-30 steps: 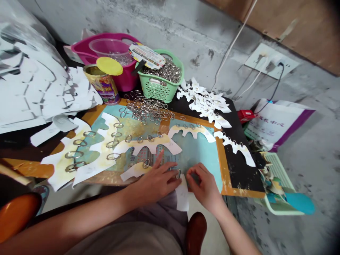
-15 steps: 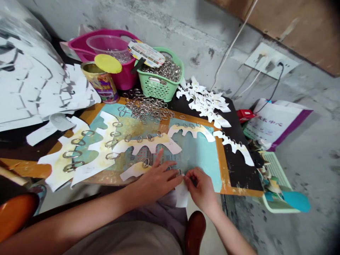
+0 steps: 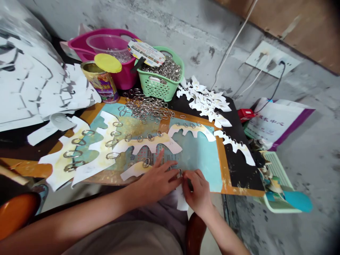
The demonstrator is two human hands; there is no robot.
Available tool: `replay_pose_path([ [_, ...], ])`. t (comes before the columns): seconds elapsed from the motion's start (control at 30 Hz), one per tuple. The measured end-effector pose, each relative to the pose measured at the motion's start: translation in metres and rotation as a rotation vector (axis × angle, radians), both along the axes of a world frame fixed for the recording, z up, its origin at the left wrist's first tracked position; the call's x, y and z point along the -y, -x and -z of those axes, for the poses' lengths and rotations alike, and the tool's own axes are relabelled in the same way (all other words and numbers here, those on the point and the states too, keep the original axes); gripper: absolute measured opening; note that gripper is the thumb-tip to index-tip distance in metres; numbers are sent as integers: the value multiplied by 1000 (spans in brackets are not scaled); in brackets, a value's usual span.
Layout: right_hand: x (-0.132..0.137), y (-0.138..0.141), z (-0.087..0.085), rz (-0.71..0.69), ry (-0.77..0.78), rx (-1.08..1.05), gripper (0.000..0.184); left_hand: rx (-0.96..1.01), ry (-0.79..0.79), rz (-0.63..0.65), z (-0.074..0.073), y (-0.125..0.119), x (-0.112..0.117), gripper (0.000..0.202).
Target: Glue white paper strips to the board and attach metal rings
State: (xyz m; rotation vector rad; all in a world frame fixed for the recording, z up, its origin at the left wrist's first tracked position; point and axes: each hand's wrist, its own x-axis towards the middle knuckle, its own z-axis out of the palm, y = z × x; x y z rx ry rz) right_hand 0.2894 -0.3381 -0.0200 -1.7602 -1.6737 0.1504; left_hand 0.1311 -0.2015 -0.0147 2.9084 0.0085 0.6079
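My left hand (image 3: 156, 180) lies flat on a white paper cut-out (image 3: 181, 199) at the near edge of the board, fingers stretched out and pressing it down. My right hand (image 3: 197, 191) is pinched closed right beside it, its fingertips at a small metal ring (image 3: 180, 173) set in the cut-out. Another ring (image 3: 146, 163) sits in the same strip further left. Several more white cut-outs with rings (image 3: 148, 141) lie across the teal and orange board (image 3: 225, 170).
A loose heap of metal rings (image 3: 146, 108) lies behind, before a green basket of rings (image 3: 160, 86). A pink tub (image 3: 122, 79), a tin with a yellow lid (image 3: 102, 83), stacked white paper (image 3: 34, 92) left, a pile of cut-outs (image 3: 204, 101) and a bag (image 3: 276, 122) right.
My right hand has slid left along the board's near edge until it meets my left hand at the ring. My left hand has stayed in place.
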Motion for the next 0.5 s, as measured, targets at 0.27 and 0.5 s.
replay_pose_path([
  [0.27, 7, -8, 7, -69, -85, 51, 40, -22, 20, -25, -4, 2, 1, 23],
  [0.5, 11, -6, 4, 7, -65, -103, 42, -9, 23, -19, -7, 2, 0, 19],
])
